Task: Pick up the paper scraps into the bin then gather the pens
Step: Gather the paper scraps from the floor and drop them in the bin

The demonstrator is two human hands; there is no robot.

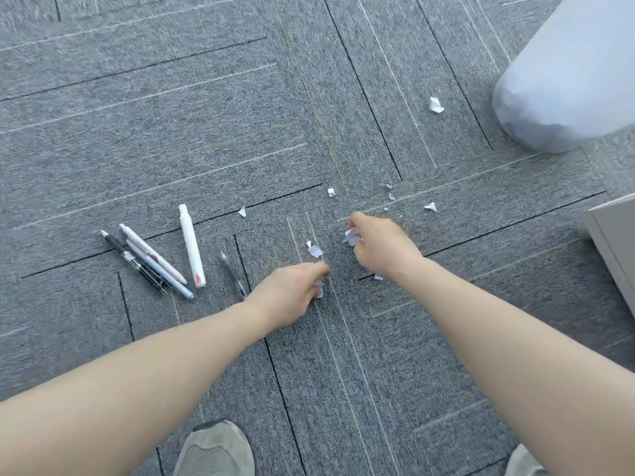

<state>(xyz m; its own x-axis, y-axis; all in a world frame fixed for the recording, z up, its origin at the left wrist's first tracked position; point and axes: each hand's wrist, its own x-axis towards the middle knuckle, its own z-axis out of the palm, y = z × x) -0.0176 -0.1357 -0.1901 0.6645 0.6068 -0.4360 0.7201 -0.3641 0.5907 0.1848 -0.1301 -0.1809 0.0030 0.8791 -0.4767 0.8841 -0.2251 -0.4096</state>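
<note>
Small white paper scraps lie scattered on the grey carpet, one (314, 250) between my hands and a larger one (435, 105) far off near the bin. My left hand (292, 292) is closed on a few scraps at its fingertips. My right hand (379, 243) is closed on a bunch of scraps too. The bin (570, 73), lined with a pale bag, stands at the upper right. Several pens (151, 261) lie in a loose group to the left, with a white marker (191, 245) and a dark pen (233, 274) beside them.
A grey cabinet corner (611, 242) juts in at the right edge. My two shoes (216, 448) show at the bottom of the view. More tiny scraps (430, 206) dot the carpet beyond my right hand.
</note>
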